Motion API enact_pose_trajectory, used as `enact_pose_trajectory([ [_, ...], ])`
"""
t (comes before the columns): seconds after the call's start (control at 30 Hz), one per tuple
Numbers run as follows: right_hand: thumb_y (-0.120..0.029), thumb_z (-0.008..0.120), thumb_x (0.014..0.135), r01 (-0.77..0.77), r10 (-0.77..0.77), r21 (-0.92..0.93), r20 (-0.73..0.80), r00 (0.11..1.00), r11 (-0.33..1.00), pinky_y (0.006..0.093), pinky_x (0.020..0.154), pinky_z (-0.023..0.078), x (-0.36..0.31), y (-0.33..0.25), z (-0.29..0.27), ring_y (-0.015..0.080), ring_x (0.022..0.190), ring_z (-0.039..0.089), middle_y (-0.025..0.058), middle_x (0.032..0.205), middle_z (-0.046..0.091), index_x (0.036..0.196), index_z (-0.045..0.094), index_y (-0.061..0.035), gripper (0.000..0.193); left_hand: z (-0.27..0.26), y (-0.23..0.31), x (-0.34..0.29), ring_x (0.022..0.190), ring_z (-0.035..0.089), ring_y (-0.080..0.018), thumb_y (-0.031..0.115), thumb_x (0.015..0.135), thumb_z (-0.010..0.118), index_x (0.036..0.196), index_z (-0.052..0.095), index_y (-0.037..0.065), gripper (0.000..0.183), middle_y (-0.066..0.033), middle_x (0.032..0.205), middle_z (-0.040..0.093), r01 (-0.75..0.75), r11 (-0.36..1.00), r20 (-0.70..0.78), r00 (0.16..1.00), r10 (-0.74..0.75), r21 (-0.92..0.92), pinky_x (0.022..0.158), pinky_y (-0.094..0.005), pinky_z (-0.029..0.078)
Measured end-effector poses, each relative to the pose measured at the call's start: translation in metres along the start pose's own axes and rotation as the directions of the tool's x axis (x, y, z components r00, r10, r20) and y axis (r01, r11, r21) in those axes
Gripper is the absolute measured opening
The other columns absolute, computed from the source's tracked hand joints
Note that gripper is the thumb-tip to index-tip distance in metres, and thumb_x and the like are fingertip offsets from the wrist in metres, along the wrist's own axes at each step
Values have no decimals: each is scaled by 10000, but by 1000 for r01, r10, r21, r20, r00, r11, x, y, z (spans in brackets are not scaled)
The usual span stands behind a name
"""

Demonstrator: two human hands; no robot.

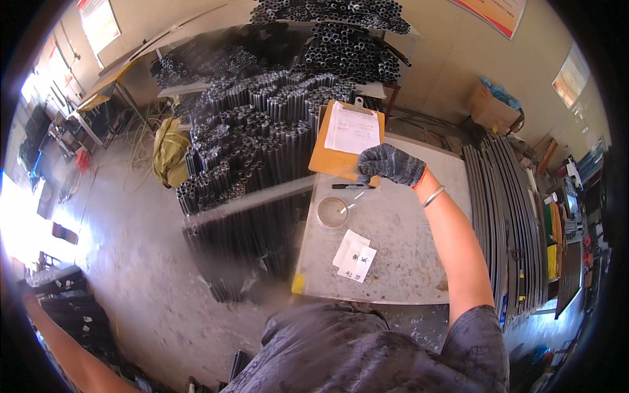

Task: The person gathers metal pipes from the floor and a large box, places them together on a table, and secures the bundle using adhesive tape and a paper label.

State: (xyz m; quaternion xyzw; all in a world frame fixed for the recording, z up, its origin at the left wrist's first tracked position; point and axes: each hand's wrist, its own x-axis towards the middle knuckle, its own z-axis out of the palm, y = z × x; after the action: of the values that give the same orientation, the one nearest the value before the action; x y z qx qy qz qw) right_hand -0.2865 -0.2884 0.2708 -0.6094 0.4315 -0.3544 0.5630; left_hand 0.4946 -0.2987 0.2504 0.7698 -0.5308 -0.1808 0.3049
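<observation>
My right hand (391, 165), in a grey knit glove with an orange cuff, is closed at the lower right corner of a brown clipboard (333, 162). A white written sheet (354, 129) lies under the board's metal clip. Just below the hand, a black marker (352, 187) lies on the pale table (406, 249). A round, shallow dish (333, 212) and some small white cards (357, 257) with handwriting are nearer me. My left forearm (72, 347) reaches out at the lower left; its hand is lost at the dark picture rim, fingers not visible.
Tall bundles of dark metal tubes (262, 131) stand left of the table, with more tubes stacked behind. Long dark strips (501, 223) lean on the right. A cardboard box (493, 111) sits at the back right, and an olive sack (171, 154) stands beside the tubes.
</observation>
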Motion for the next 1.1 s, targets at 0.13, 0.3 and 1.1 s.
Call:
enact_pose_trajectory([
  [0.13,-176,663,850,-29,20,82,109,994,996,276,687,499,14,9,6,125,747,598,55,801,641,911,629,17,205,32,-49,-43,715,501,-223,299,913,496,874,609,96,235,-57,803,557,107,982,144,981,-129,153,626,-322,409],
  [0.3,-195,674,842,-47,50,-26,120,992,999,269,687,493,18,5,5,115,713,584,28,771,626,862,623,-1,201,62,-91,-89,759,524,-243,302,909,494,892,623,95,244,-74,844,577,161,944,297,922,-248,287,663,-337,424],
  [1.1,-133,643,837,349,-184,-247,513,838,904,326,742,468,-3,-72,116,219,817,596,94,853,608,907,625,4,154,208,278,-188,1074,516,-148,311,935,523,1229,503,-10,436,-74,1161,579,-163,684,593,383,708,-711,951,-299,405],
])
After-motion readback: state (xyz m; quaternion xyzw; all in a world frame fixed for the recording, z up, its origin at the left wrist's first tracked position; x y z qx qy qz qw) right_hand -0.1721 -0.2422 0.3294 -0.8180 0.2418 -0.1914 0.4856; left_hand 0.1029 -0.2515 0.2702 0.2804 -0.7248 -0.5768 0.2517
